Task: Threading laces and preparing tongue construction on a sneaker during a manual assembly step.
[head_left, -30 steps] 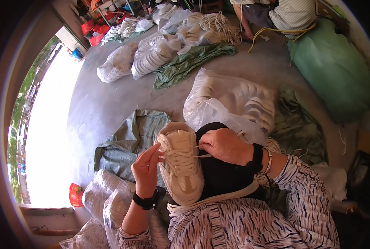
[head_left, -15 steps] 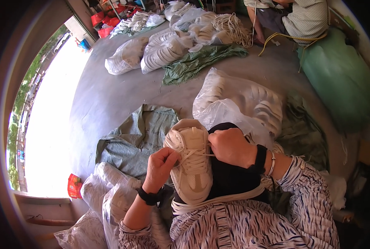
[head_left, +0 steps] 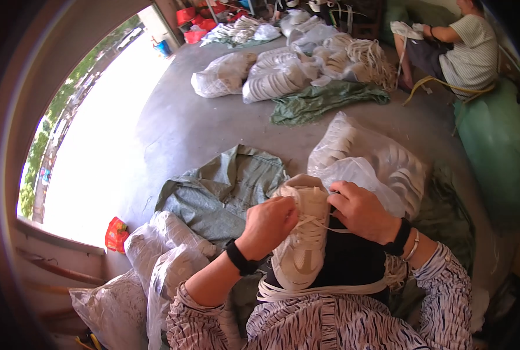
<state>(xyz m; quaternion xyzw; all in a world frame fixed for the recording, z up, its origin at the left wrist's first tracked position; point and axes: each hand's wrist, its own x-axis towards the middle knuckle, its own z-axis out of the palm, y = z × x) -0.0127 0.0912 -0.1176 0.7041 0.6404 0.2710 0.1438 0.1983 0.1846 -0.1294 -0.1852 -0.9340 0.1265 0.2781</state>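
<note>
A cream sneaker point(head_left: 299, 259) rests on my black-covered lap, toe toward me, its shoelace point(head_left: 311, 224) threaded through the eyelets and crossing over the tongue. My left hand point(head_left: 267, 224) is closed at the left side of the lacing, pinching the shoelace near the upper eyelets. On the other side, my right hand point(head_left: 362, 211) pinches a lace end close to the shoe's collar, thumb and forefinger together. One strand stretches from the lacing to beneath that hand. A bundle of pale loose laces point(head_left: 324, 291) lies across my lap below the toe.
Clear plastic bags of shoes point(head_left: 368, 163) lie ahead, with more bags point(head_left: 280, 76) farther off. A grey-green woven sheet point(head_left: 219, 192) covers floor to the left. Plastic bags point(head_left: 172, 262) stand at my left. Another person point(head_left: 467, 55) sits at far right beside a green sack point(head_left: 499, 140).
The view has swung left, so the scene sits farther right. Both hands have moved up toward the shoe's collar, and the left hand now covers more of the lacing's left side.
</note>
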